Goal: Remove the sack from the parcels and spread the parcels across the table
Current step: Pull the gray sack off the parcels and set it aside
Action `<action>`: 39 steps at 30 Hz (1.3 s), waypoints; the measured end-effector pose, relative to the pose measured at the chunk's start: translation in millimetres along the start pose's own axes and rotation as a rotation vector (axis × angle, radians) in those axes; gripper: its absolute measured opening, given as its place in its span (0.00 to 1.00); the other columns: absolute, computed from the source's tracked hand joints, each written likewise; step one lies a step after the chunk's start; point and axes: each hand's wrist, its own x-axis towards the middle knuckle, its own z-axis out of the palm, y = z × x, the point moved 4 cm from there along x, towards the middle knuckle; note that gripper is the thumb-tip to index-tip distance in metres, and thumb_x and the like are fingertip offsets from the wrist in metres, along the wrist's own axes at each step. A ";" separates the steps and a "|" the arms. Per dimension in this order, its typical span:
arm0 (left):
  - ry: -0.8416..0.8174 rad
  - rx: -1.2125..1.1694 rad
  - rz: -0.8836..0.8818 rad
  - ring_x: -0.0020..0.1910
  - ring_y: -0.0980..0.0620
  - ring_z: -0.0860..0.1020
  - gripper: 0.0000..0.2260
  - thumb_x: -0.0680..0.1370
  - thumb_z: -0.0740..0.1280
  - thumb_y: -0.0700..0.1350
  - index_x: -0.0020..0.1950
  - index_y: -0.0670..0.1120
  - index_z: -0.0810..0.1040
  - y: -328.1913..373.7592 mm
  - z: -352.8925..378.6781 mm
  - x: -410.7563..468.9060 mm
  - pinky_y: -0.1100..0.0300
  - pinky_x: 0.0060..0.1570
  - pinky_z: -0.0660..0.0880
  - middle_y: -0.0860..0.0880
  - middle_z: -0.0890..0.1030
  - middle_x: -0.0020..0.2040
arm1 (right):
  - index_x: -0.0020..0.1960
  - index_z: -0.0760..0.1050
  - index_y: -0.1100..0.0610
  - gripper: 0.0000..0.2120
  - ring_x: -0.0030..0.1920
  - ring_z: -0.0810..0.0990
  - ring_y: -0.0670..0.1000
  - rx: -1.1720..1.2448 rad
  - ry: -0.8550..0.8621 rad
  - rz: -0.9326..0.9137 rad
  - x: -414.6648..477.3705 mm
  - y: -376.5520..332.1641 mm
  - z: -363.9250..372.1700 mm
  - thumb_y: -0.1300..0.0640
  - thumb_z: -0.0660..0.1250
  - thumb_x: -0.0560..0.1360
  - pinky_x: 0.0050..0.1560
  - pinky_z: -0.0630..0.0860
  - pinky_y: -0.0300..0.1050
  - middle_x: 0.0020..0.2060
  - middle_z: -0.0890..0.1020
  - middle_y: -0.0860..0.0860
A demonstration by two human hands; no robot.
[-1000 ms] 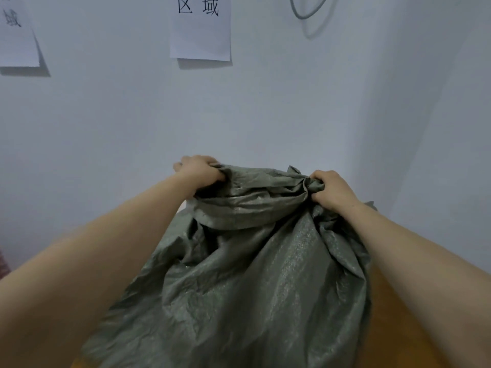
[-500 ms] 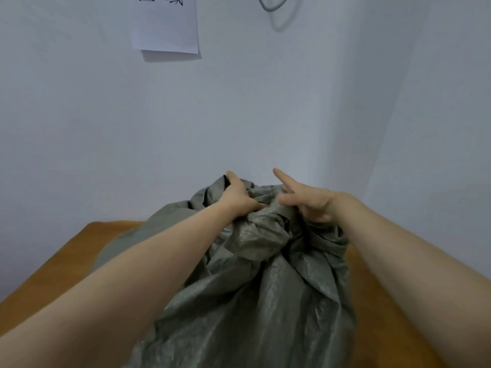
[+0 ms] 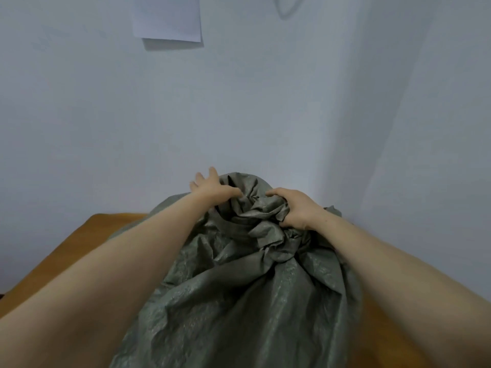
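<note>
Sack (image 3: 239, 301), bunched in the gripping right hand (image 3: 295, 208), touches the spread left hand (image 3: 210, 187).

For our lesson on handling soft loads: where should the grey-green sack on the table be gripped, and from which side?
Take the sack by its crumpled top, coming down from above. The fabric gathers there into thick folds that a hand can close round, as the right hand does; the left hand lies open beside it. Lower down the cloth is stretched smoother, likely harder to pinch.
</note>
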 end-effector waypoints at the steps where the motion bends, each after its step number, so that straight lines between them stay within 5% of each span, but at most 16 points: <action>1: -0.076 -0.111 0.013 0.66 0.41 0.70 0.23 0.73 0.71 0.48 0.66 0.43 0.70 -1.2 9.6 0.0 0.49 0.64 0.70 0.40 0.73 0.64 | 0.72 0.63 0.44 0.39 0.64 0.74 0.53 -0.004 0.003 -0.021 -0.1 -0.6 -0.3 0.63 0.73 0.66 0.64 0.72 0.49 0.66 0.73 0.49; 3: -0.175 -0.223 0.107 0.55 0.42 0.79 0.09 0.76 0.66 0.39 0.56 0.40 0.78 3.2 23.3 -5.7 0.50 0.56 0.76 0.41 0.81 0.51 | 0.76 0.52 0.41 0.47 0.64 0.73 0.53 -0.034 -0.008 -0.055 0.2 -2.7 -0.7 0.64 0.73 0.66 0.63 0.73 0.49 0.69 0.68 0.49; 7: -0.359 -0.404 0.220 0.51 0.44 0.80 0.10 0.75 0.62 0.33 0.48 0.43 0.81 19.1 29.7 -17.0 0.50 0.58 0.76 0.43 0.83 0.48 | 0.68 0.28 0.28 0.65 0.73 0.62 0.53 -0.065 -0.093 -0.106 5.8 -8.0 1.1 0.65 0.76 0.61 0.66 0.71 0.52 0.78 0.45 0.45; 9: -0.434 -0.502 0.213 0.50 0.43 0.79 0.10 0.70 0.64 0.33 0.42 0.45 0.82 19.4 25.0 -19.6 0.49 0.57 0.74 0.42 0.82 0.45 | 0.69 0.39 0.24 0.60 0.70 0.68 0.53 -0.090 -0.118 -0.163 11.0 -18.5 2.8 0.62 0.75 0.60 0.65 0.72 0.54 0.76 0.59 0.48; 12: -0.434 -0.570 0.140 0.49 0.44 0.78 0.15 0.61 0.65 0.42 0.46 0.42 0.81 6.7 20.9 -24.2 0.49 0.55 0.74 0.42 0.81 0.46 | 0.69 0.66 0.41 0.33 0.63 0.75 0.55 -0.149 -0.053 -0.181 19.6 -39.5 9.7 0.61 0.69 0.69 0.61 0.73 0.52 0.63 0.75 0.51; 15: -0.280 -0.667 0.101 0.51 0.47 0.77 0.19 0.68 0.66 0.49 0.55 0.41 0.81 -10.4 8.2 -28.7 0.52 0.54 0.72 0.44 0.81 0.51 | 0.67 0.69 0.50 0.21 0.63 0.73 0.58 -0.268 0.089 -0.078 31.5 -48.2 17.4 0.61 0.62 0.75 0.59 0.73 0.53 0.63 0.72 0.54; 17: -0.124 -0.725 0.059 0.56 0.50 0.74 0.15 0.78 0.59 0.48 0.57 0.43 0.79 -34.5 -7.6 -25.8 0.55 0.53 0.70 0.47 0.79 0.56 | 0.68 0.68 0.51 0.21 0.64 0.72 0.58 -0.316 0.129 0.018 38.9 -40.2 20.8 0.61 0.60 0.76 0.57 0.72 0.51 0.66 0.69 0.54; 21: 0.280 -0.170 -0.205 0.57 0.44 0.75 0.13 0.79 0.57 0.48 0.51 0.44 0.78 -134.7 -51.4 -17.5 0.53 0.59 0.70 0.41 0.79 0.56 | 0.68 0.67 0.51 0.19 0.64 0.72 0.58 -0.336 0.163 0.170 48.0 -10.5 25.8 0.58 0.59 0.78 0.56 0.72 0.50 0.67 0.69 0.55; 24: 0.202 0.021 -0.601 0.75 0.36 0.52 0.36 0.76 0.59 0.65 0.76 0.46 0.57 -207.8 -51.8 -30.2 0.44 0.71 0.53 0.36 0.56 0.75 | 0.70 0.65 0.51 0.20 0.65 0.72 0.58 -0.387 0.118 0.214 52.6 -3.3 38.8 0.58 0.59 0.78 0.57 0.72 0.51 0.68 0.66 0.55; 27: 0.158 -0.108 -0.829 0.74 0.32 0.38 0.57 0.63 0.64 0.75 0.77 0.50 0.37 -249.2 -37.8 -47.0 0.35 0.71 0.47 0.37 0.37 0.76 | 0.71 0.65 0.51 0.20 0.65 0.72 0.59 -0.412 0.097 0.209 58.5 -3.7 52.4 0.58 0.57 0.78 0.58 0.72 0.53 0.71 0.63 0.55; 30: 0.092 -0.425 -0.980 0.74 0.32 0.51 0.70 0.45 0.72 0.76 0.75 0.58 0.35 -341.4 -2.9 2.1 0.31 0.65 0.61 0.42 0.43 0.78 | 0.71 0.64 0.52 0.21 0.64 0.72 0.60 -0.427 0.078 0.222 62.6 -1.6 59.0 0.59 0.58 0.78 0.57 0.73 0.54 0.71 0.63 0.55; 32: 0.084 -0.704 -1.004 0.65 0.32 0.70 0.72 0.34 0.74 0.73 0.75 0.59 0.52 -406.0 25.0 57.0 0.30 0.56 0.70 0.42 0.64 0.72 | 0.71 0.64 0.53 0.22 0.64 0.72 0.60 -0.439 0.068 0.227 62.3 -0.1 60.6 0.60 0.59 0.77 0.56 0.73 0.54 0.71 0.63 0.55; 34: 0.112 -0.868 -1.023 0.55 0.36 0.78 0.60 0.42 0.79 0.69 0.69 0.47 0.67 -380.5 32.0 50.3 0.37 0.46 0.76 0.43 0.77 0.61 | 0.71 0.64 0.53 0.22 0.63 0.73 0.60 -0.449 0.066 0.231 61.6 0.3 62.4 0.60 0.60 0.78 0.54 0.73 0.53 0.70 0.64 0.56; 37: 0.037 -0.971 -0.852 0.43 0.44 0.78 0.22 0.72 0.72 0.56 0.57 0.42 0.73 -269.6 13.9 3.5 0.48 0.42 0.77 0.43 0.81 0.40 | 0.70 0.65 0.54 0.21 0.61 0.74 0.60 -0.458 0.053 0.231 61.0 -2.0 65.3 0.59 0.60 0.78 0.51 0.74 0.52 0.67 0.65 0.57; 39: 0.022 -1.025 -0.798 0.40 0.44 0.78 0.16 0.77 0.67 0.48 0.62 0.41 0.74 -248.9 17.5 2.3 0.49 0.44 0.75 0.42 0.80 0.39 | 0.70 0.65 0.53 0.20 0.60 0.74 0.60 -0.458 0.047 0.227 60.1 -2.3 66.1 0.59 0.60 0.78 0.51 0.74 0.52 0.65 0.66 0.57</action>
